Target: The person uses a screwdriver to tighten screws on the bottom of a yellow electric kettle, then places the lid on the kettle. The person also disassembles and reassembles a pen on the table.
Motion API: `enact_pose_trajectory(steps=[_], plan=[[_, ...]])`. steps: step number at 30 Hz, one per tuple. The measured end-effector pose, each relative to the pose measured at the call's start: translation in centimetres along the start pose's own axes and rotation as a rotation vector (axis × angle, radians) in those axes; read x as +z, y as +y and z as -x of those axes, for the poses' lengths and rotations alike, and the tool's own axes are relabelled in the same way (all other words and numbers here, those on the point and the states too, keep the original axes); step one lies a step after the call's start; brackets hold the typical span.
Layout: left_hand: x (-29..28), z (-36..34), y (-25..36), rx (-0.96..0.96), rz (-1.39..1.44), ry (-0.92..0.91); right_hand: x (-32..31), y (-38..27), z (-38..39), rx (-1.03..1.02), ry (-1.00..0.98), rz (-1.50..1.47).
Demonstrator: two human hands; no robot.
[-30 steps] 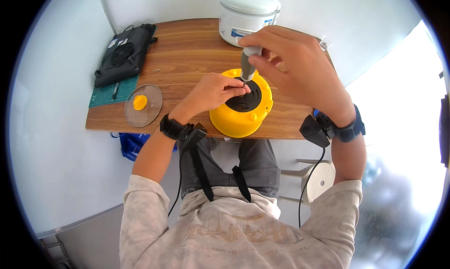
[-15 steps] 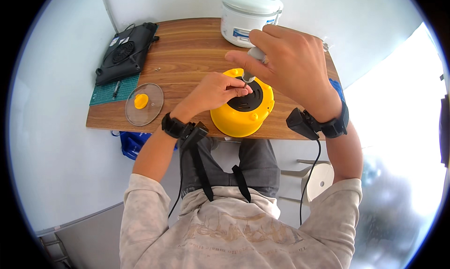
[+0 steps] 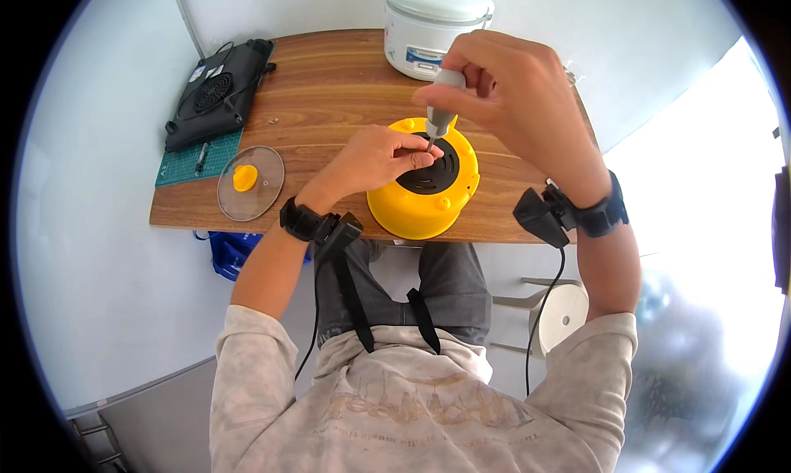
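A yellow round appliance body (image 3: 409,222) lies upside down at the table's front edge, its black slotted bottom plate (image 3: 428,179) facing up. Above that plate a grey-handled screwdriver (image 3: 442,110) stands nearly upright, slightly tilted. My right hand (image 3: 527,90) holds the handle from above, thumb on one side and curled fingers on the other. Low on the shaft, my left hand (image 3: 371,158) pinches with thumb and fingertips close over the plate. Those fingertips hide the screwdriver's tip and any screw under it.
A glass lid (image 3: 268,189) with a yellow knob lies at the left. Behind it a black cooktop (image 3: 216,98) rests upside down partly over a green cutting mat (image 3: 175,166). A white rice cooker (image 3: 404,40) stands at the back. A white stool (image 3: 560,320) is below right.
My right hand has shifted slightly right and its grip has turned, showing more of the handle. My left hand keeps its pinch over the plate.
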State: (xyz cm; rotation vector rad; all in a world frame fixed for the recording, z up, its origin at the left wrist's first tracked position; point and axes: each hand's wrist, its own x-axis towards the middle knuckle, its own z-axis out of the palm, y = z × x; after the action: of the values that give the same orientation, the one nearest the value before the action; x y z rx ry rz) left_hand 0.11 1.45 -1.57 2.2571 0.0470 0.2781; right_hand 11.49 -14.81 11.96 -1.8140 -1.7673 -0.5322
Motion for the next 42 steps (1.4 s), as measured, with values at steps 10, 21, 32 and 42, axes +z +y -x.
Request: enact_pose_trajectory(steps=[10, 21, 32, 42], plan=[[0.8, -0.1, -1.6, 0.11, 0.021, 0.064, 1.4, -0.7, 0.0, -0.053, 0.106, 0.263], [0.6, -0.3, -1.3, 0.058, -0.027, 0.034, -0.6, 1.7, 0.5, -0.076, 0.01, 0.015], [0.8, -0.1, -0.9, 0.089, -0.059, 0.059, 0.3, -1.1, -0.3, 0.006, -0.023, 0.343], [1.0, -0.4, -1.3, 0.061, -0.077, 0.073, -1.1, 1.1, 0.6, -0.103, -0.014, 0.015]])
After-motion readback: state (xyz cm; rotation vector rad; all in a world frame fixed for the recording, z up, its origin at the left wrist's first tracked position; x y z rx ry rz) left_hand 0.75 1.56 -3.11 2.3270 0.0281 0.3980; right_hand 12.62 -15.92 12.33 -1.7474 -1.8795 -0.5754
